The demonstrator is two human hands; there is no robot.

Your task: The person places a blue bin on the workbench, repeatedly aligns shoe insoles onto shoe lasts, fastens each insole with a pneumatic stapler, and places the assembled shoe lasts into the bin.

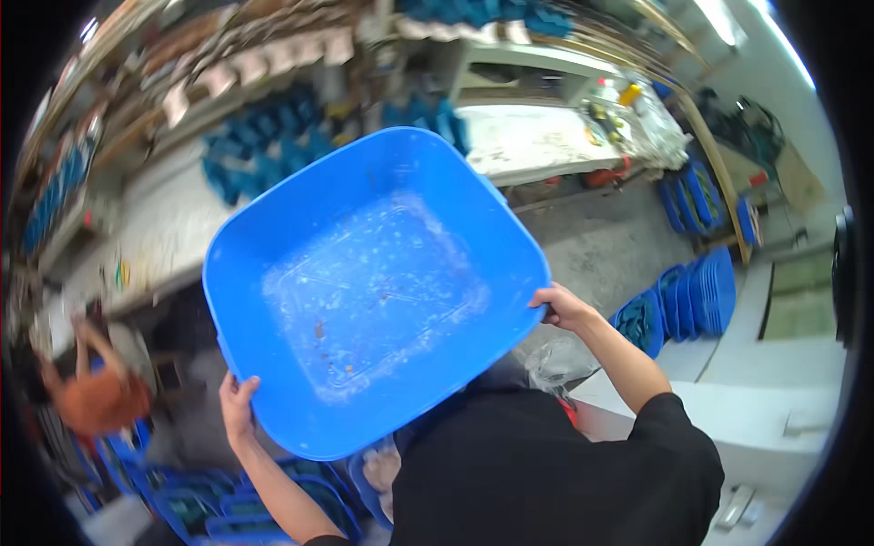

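A large blue plastic tub (382, 282) hangs in front of me, its open top facing me. It holds no goods; scuffs and a few small brown specks mark its bottom. My left hand (238, 405) grips the rim at the near left corner, thumb over the edge. At the right corner my right hand (563, 308) is closed on the rim too, thumb inside. The fingers behind the wall are hidden on both sides. The tub is turned so its right side sits higher.
Beyond it runs a long white workbench (528, 141) with rows of teal pieces (264, 150). Nested blue tubs (696, 296) stand on the floor at right. More filled blue tubs (246, 505) are at lower left. A person in orange (105, 396) works at the far left.
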